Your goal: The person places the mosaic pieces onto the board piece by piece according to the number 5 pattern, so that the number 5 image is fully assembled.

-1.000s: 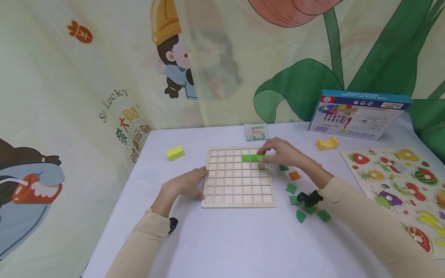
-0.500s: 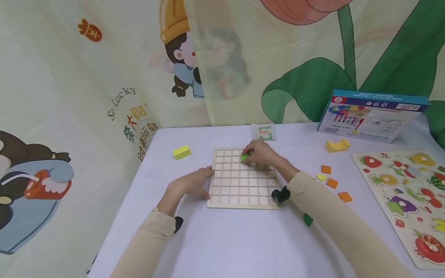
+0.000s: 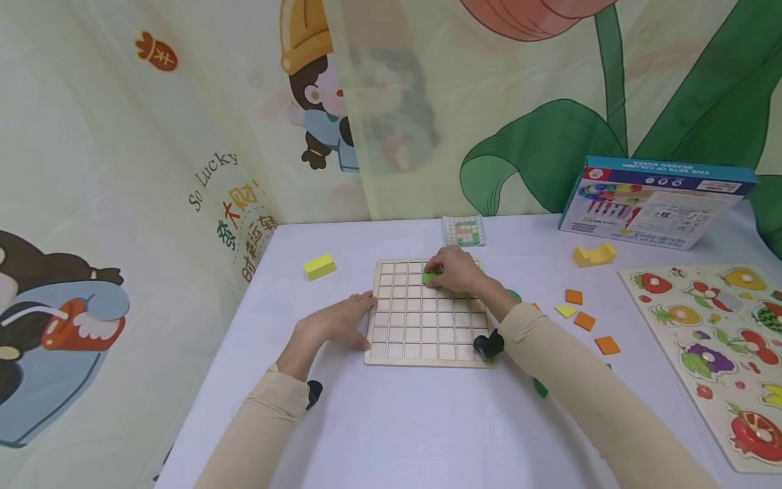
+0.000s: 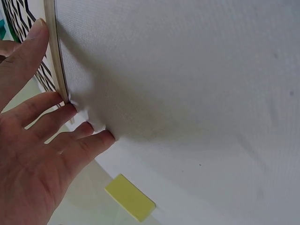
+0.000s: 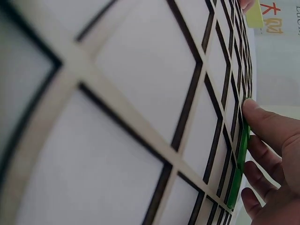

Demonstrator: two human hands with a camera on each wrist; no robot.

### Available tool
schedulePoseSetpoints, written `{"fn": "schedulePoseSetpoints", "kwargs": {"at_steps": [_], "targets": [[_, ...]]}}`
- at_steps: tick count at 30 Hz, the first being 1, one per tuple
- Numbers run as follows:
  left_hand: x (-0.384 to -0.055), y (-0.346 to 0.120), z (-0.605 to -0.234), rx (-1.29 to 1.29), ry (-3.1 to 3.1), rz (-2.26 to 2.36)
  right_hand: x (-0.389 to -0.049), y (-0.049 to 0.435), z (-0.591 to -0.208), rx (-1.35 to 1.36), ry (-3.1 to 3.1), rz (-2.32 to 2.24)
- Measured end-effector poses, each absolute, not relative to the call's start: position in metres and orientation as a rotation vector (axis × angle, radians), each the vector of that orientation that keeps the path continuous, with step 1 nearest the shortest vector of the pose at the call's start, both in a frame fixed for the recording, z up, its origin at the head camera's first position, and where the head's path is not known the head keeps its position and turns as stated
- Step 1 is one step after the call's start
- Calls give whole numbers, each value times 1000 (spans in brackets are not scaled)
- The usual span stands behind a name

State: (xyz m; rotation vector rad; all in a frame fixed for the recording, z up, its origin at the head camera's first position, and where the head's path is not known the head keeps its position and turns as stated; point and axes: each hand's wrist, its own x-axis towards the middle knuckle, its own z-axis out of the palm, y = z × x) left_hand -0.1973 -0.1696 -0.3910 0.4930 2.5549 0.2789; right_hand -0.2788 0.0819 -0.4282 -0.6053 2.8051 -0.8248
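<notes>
A wooden grid board [image 3: 415, 334] with pale square cells lies flat on the white table. My left hand [image 3: 339, 322] rests against its left edge, fingers extended; in the left wrist view the thumb lies over the board's rim [image 4: 57, 56] and the fingertips touch the tablecloth. Near the board's far side, my right hand [image 3: 459, 270] pinches a green square tile [image 3: 430, 278] between thumb and fingertips, down at a cell. The right wrist view has a row of green tiles [image 5: 241, 152] along the grid under those fingers. From the head, the hand hides most of that row.
Orange tiles [image 3: 584, 321], a yellow tile [image 3: 565, 311] and a green piece [image 3: 540, 388] lie right of the board, partly behind my forearm. A yellow block [image 3: 320, 267], pattern card [image 3: 463, 231], yellow curved block [image 3: 595, 255], printed box [image 3: 656, 204] and fruit puzzle [image 3: 690, 319] surround it.
My right hand has moved left along the green row, from its right end to its left, and then stayed there. My left hand keeps its place; the head view has shifted slightly.
</notes>
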Motion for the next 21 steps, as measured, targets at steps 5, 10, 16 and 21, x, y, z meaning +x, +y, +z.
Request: {"fn": "schedulePoseSetpoints", "kwargs": {"at_steps": [5, 10, 16, 21], "targets": [[-198, -169, -392, 492, 2557, 271, -277, 84, -427, -594, 2798, -818], [-198, -169, -393, 490, 2553, 283, -276, 92, -422, -616, 2744, -918], [-198, -170, -392, 499, 2550, 283, -272, 120, -403, -638, 2722, -954], [-197, -170, -390, 497, 2549, 278, -260, 165, -390, -610, 2749, -877]]}}
